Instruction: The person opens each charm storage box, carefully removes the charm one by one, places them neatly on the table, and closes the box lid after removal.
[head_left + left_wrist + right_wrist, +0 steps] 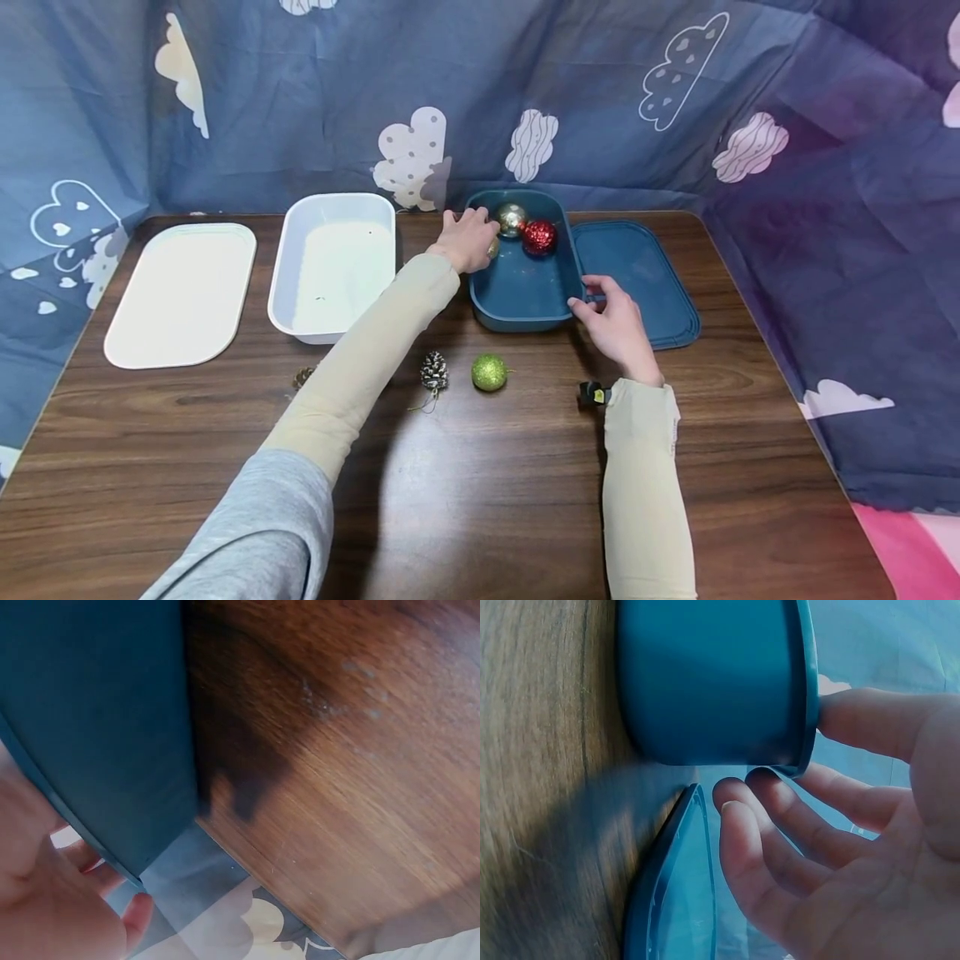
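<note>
A deep blue plastic box point(519, 323) holds a shiny gold ball point(512, 220) and a red glitter ball point(539, 238). My left hand point(467, 242) reaches over its left rim; another gold ball point(492, 248) shows partly under the fingers. In the left wrist view the fingers point(88, 871) dip behind the rim, and I cannot tell whether they grip that ball. My right hand point(613, 321) pinches the box's near right corner, the thumb point(859, 720) at the rim and fingertips below it. The blue lid point(637, 279) lies beside the box, partly behind that hand.
Left of the box stands a white box point(330, 267), with a white lid point(183, 296) farther left. On the wooden table point(510, 500) in front lie a green glitter ball point(489, 372), a frosted pinecone point(434, 372) and a brown pinecone point(302, 377) partly behind my left sleeve.
</note>
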`<action>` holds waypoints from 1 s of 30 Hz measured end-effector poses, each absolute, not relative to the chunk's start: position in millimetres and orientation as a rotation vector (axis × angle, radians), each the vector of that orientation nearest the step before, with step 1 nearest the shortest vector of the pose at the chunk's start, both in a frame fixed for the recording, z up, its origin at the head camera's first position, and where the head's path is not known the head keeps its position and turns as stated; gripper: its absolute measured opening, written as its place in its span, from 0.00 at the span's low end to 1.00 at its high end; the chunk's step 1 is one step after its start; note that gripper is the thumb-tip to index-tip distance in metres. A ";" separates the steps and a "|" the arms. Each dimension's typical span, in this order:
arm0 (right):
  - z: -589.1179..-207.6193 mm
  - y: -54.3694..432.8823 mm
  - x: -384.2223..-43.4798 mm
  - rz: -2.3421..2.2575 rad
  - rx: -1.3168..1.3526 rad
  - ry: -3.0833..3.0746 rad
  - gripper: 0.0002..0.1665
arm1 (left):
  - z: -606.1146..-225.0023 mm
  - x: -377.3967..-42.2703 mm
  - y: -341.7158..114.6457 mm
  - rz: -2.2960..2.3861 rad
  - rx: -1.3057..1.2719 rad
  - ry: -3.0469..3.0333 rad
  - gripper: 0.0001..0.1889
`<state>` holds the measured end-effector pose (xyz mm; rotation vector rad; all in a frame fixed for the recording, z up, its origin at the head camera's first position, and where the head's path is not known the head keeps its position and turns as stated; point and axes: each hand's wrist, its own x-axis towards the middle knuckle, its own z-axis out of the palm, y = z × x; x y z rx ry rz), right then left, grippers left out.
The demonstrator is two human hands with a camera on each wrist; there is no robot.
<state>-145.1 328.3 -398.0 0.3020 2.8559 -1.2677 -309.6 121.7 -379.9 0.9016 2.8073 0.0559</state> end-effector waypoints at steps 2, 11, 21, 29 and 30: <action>-397.7 328.1 -144.6 -1.266 0.296 2.859 0.31 | -380.4 -309.1 122.0 0.054 0.904 2.812 0.23; -398.0 329.6 -144.8 -1.258 0.258 2.873 0.32 | -380.9 -308.8 119.6 0.095 0.924 2.833 0.18; -401.0 329.4 -145.7 -1.253 0.253 2.882 0.32 | -380.3 -309.2 115.8 0.206 0.931 2.852 0.14; -401.7 330.0 -145.8 -1.257 0.245 2.886 0.32 | -375.6 -308.0 114.5 0.262 0.973 2.845 0.19; -401.8 330.2 -146.1 -1.259 0.245 2.886 0.32 | -374.5 -307.5 114.6 0.279 0.985 2.844 0.19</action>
